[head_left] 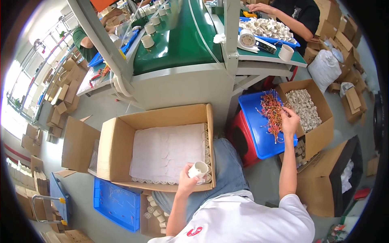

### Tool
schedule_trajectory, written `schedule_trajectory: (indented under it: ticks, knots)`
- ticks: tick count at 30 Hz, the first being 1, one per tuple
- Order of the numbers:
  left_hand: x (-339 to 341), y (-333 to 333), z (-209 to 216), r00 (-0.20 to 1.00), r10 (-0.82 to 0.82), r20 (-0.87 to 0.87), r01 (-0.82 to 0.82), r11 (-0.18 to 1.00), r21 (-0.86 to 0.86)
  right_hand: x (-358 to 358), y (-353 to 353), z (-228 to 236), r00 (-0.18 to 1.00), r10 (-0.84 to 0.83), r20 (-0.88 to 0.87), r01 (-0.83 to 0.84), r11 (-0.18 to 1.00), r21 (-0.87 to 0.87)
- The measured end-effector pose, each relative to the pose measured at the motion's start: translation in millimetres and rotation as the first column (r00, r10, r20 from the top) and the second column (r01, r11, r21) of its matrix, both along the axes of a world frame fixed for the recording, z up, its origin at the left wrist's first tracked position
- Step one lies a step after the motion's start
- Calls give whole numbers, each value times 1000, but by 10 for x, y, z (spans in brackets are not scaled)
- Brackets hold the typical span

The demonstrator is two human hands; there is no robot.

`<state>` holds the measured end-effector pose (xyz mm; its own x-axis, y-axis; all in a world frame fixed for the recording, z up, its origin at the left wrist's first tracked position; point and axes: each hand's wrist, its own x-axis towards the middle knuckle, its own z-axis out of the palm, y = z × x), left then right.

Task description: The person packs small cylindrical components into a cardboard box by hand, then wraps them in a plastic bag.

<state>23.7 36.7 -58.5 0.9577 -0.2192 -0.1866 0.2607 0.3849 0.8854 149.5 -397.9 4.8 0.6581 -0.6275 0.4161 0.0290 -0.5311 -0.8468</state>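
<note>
A white cup (198,170) is held in the left hand (186,181) at the near right corner of a cardboard box (115,150). The right hand (290,122) is drawn narrow at red wires (270,110) heaped on a blue tray (261,141); whether one is gripped cannot be told. Beyond, white parts (147,41) are spread along a green belt (182,44).

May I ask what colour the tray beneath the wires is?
The tray is blue, shown best in the head view.

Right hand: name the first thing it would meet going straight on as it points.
Most likely the reddish wires on the blue tray; its fingers seem at their edge, though depth is unclear.
</note>
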Motion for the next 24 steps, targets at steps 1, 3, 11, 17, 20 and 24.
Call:
schedule_trajectory:
  ticks: [1, 3, 11, 17, 20, 24]
  knots:
    - [-48, -82, 61, 1000, -5, -8, 5, 1000, -3, -13, -2, -43, 996, 2, -90, -1, 1000, 2]
    - [-123, -214, 257, 1000, -23, 2, 24, 998, -50, -76, 38, -74, 991, 52, -121, -45, 997, 59]
    - [-172, -314, 340, 969, -236, 76, 230, 970, 83, -245, 127, -105, 995, -9, 103, -52, 818, 573]
    - [-171, -551, 561, 984, -117, 134, 89, 976, 196, -435, 516, 70, 994, -13, 113, 21, 997, -69]
    - [-99, -650, 629, 938, -239, 250, 84, 859, 505, -492, 589, 165, 962, -255, -94, 137, 754, -642]
    - [-93, -755, 620, 958, -104, 267, 8, 941, 339, -475, 559, 144, 918, -200, -341, 111, 958, -263]
